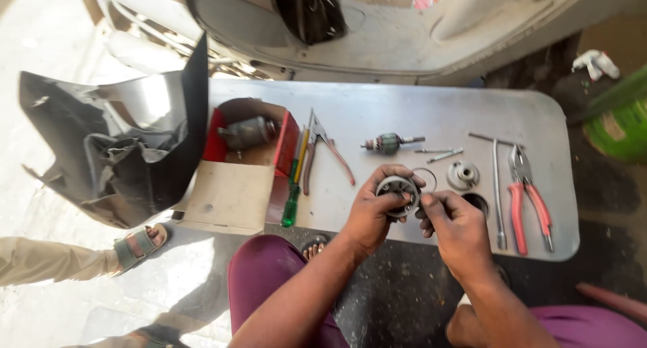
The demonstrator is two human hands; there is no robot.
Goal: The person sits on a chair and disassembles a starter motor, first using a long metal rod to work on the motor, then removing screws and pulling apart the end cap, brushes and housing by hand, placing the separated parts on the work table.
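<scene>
Just below the centre of the frame, the left hand (pixel 373 213) is curling around a round metal housing (pixel 397 191), its fingers closed on the rim and holding it above the near edge of the grey metal panel (pixel 404 112). The right hand (pixel 457 230) is pressing in from the right, its fingertips pinching at the housing's face; whether they are gripping a small part I cannot tell. A thin ring (pixel 426 179) and a small round cap (pixel 463 175) are lying just behind the hands. An armature (pixel 389 143) is resting further up. Red-handled pliers (pixel 528 199) and a T-shaped wrench (pixel 497 186) are crowding the right side; long-nose pliers (pixel 322 152), a green screwdriver (pixel 292 199) and a red box (pixel 246 159) are filling the left. Bare panel is showing towards the upper right.
</scene>
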